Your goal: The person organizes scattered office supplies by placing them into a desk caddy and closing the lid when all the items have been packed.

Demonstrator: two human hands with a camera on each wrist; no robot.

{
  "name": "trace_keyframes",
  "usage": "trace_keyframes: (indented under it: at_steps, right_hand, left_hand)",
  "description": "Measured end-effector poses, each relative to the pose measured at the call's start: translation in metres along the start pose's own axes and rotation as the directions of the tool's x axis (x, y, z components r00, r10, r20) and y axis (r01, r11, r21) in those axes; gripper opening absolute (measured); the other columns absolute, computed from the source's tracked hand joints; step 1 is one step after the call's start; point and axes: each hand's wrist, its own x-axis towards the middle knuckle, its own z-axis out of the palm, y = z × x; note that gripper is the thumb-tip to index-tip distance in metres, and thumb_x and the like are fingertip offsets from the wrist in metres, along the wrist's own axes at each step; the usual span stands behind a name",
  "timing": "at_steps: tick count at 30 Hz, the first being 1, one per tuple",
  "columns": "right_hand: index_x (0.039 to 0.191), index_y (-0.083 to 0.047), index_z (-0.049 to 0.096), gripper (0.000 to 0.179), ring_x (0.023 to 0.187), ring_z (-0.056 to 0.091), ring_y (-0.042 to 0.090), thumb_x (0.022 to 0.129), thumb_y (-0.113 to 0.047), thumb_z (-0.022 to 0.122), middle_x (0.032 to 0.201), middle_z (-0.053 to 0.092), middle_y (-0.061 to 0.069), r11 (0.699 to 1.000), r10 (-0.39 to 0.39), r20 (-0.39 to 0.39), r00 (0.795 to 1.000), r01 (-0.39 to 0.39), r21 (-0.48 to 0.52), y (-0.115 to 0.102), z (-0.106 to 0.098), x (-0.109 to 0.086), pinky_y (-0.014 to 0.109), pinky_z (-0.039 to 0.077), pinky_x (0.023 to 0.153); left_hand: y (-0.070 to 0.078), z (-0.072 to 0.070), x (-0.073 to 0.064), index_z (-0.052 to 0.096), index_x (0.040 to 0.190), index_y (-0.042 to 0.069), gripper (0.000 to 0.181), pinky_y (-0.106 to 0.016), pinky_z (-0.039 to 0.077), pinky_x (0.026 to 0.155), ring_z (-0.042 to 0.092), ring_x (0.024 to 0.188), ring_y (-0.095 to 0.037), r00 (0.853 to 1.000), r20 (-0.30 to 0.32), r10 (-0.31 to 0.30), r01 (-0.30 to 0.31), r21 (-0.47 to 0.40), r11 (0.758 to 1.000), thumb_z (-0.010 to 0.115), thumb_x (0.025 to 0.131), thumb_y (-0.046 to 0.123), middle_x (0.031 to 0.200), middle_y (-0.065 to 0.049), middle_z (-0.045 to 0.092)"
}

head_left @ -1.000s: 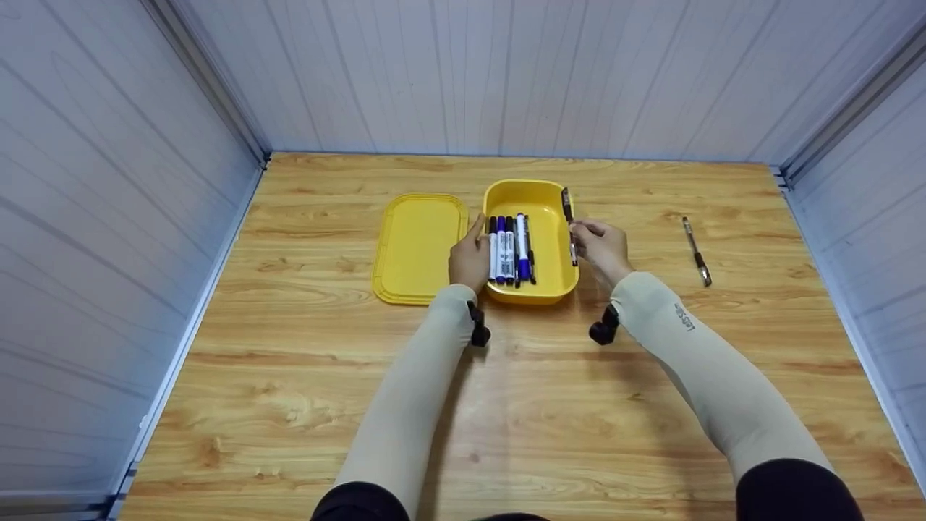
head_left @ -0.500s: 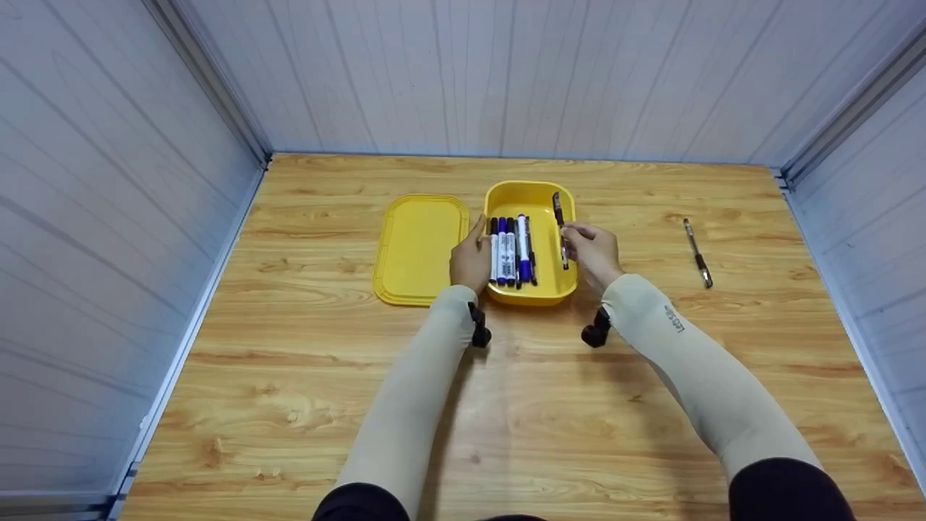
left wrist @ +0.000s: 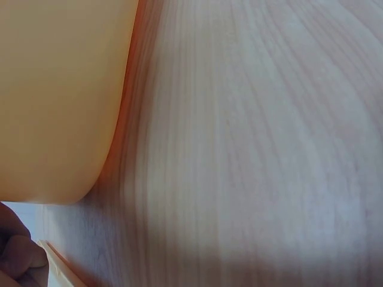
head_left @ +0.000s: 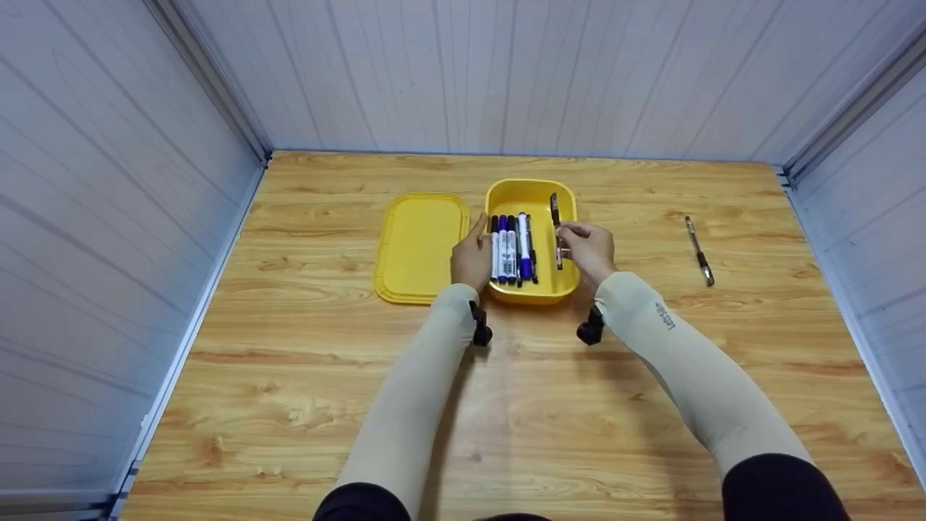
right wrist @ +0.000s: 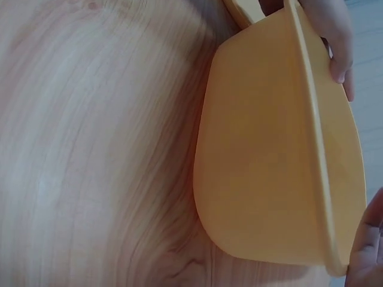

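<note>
The right hand (head_left: pixel 589 247) pinches a slim black pen (head_left: pixel 555 230) mid-barrel over the yellow box (head_left: pixel 533 192). The pen is probably light, rigid and smooth; hold it at the middle. The left hand (head_left: pixel 471 259), fingers straight, rests against the box's side.

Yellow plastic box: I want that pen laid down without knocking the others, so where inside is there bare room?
Bare floor lies in the yellow plastic box between the row of markers and its right wall, under the black pen that the right hand pinches. The left side is crowded.
</note>
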Motion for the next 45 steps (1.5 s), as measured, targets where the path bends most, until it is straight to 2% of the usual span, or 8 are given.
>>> trace_keyframes:
  at_steps: [8, 19, 22, 27, 29, 36, 40, 45]
  right_hand:
    - [0.103, 0.0, 0.066, 0.022, 0.077, 0.061, 0.019, 0.083, -0.008, 0.063, 0.1, 0.063, 0.016, 0.989, -0.094, 0.003, 0.996, 0.093, -0.112, 0.005, 0.01, 0.0, 0.027, 0.051, 0.061]
    - [0.102, 0.002, 0.066, 0.021, 0.078, 0.063, 0.028, 0.082, -0.005, 0.062, 0.09, 0.063, 0.013, 0.955, -0.128, -0.016, 0.992, 0.118, -0.271, 0.005, 0.023, 0.001, 0.033, 0.052, 0.063]
    - [0.099, 0.001, 0.067, 0.02, 0.078, 0.063, 0.026, 0.081, -0.007, 0.063, 0.087, 0.064, 0.011, 0.9, -0.176, -0.012, 0.984, 0.156, -0.408, 0.006, 0.028, 0.001, 0.03, 0.051, 0.063]
    - [0.092, -0.003, 0.07, 0.016, 0.077, 0.06, 0.019, 0.079, -0.011, 0.065, 0.084, 0.065, 0.007, 0.716, -0.293, 0.011, 0.956, 0.227, -0.66, 0.011, 0.037, 0.004, 0.03, 0.047, 0.069]
    - [0.092, -0.003, 0.071, 0.017, 0.078, 0.059, 0.02, 0.079, -0.011, 0.063, 0.084, 0.065, 0.007, 0.682, -0.303, 0.019, 0.953, 0.231, -0.694, 0.016, 0.038, 0.005, 0.031, 0.047, 0.071]
    - [0.098, -0.001, 0.068, 0.021, 0.081, 0.06, 0.021, 0.081, -0.007, 0.058, 0.088, 0.065, 0.01, 0.692, -0.301, 0.024, 0.953, 0.236, -0.682, 0.025, 0.042, 0.01, 0.033, 0.047, 0.073]
    - [0.097, 0.001, 0.068, 0.02, 0.081, 0.06, 0.022, 0.082, -0.006, 0.057, 0.089, 0.064, 0.011, 0.676, -0.318, 0.039, 0.947, 0.255, -0.692, 0.026, 0.043, 0.012, 0.034, 0.048, 0.072]
    - [0.092, 0.0, 0.069, 0.018, 0.082, 0.06, 0.022, 0.082, -0.004, 0.055, 0.089, 0.065, 0.012, 0.665, -0.287, 0.044, 0.957, 0.232, -0.71, 0.031, 0.045, 0.015, 0.034, 0.048, 0.072]
  left_hand:
    - [-0.001, 0.001, 0.0, 0.034, 0.138, 0.034, 0.043, -0.025, 0.029, 0.04, 0.029, 0.043, -0.011, 1.0, -0.007, 0.018, -0.018, 0.028, 0.999, 0.041, 0.095, 0.034, 0.055, 0.001, 0.032]
    - [-0.001, 0.0, 0.002, 0.035, 0.139, 0.032, 0.044, -0.025, 0.032, 0.04, 0.032, 0.042, -0.011, 1.0, -0.004, 0.027, -0.027, -0.006, 1.0, 0.042, 0.096, 0.028, 0.054, 0.0, 0.034]
    - [-0.001, -0.001, 0.003, 0.033, 0.138, 0.035, 0.044, -0.025, 0.032, 0.04, 0.032, 0.043, -0.012, 1.0, 0.003, 0.015, -0.015, -0.002, 1.0, 0.041, 0.096, 0.029, 0.055, 0.0, 0.035]
    - [-0.001, -0.002, 0.003, 0.034, 0.138, 0.037, 0.044, -0.026, 0.032, 0.042, 0.033, 0.045, -0.012, 1.0, -0.009, 0.02, -0.02, -0.001, 1.0, 0.042, 0.096, 0.027, 0.057, -0.001, 0.036]
    - [-0.002, -0.001, 0.002, 0.034, 0.138, 0.037, 0.044, -0.026, 0.032, 0.042, 0.033, 0.045, -0.012, 1.0, -0.002, 0.015, -0.015, -0.005, 1.0, 0.042, 0.096, 0.026, 0.056, -0.001, 0.036]
    - [-0.003, -0.001, 0.0, 0.036, 0.138, 0.035, 0.043, -0.025, 0.03, 0.04, 0.03, 0.043, -0.011, 0.999, -0.003, 0.033, -0.033, -0.009, 0.999, 0.043, 0.096, 0.027, 0.054, 0.001, 0.034]
    - [-0.001, -0.002, 0.0, 0.036, 0.137, 0.035, 0.043, -0.025, 0.029, 0.039, 0.028, 0.042, -0.011, 0.999, -0.013, 0.043, -0.043, -0.013, 0.999, 0.042, 0.095, 0.028, 0.053, 0.001, 0.033]
    - [-0.002, -0.002, 0.0, 0.036, 0.138, 0.034, 0.043, -0.025, 0.03, 0.04, 0.03, 0.043, -0.011, 0.999, -0.013, 0.034, -0.034, 0.008, 0.999, 0.041, 0.096, 0.03, 0.054, 0.001, 0.033]
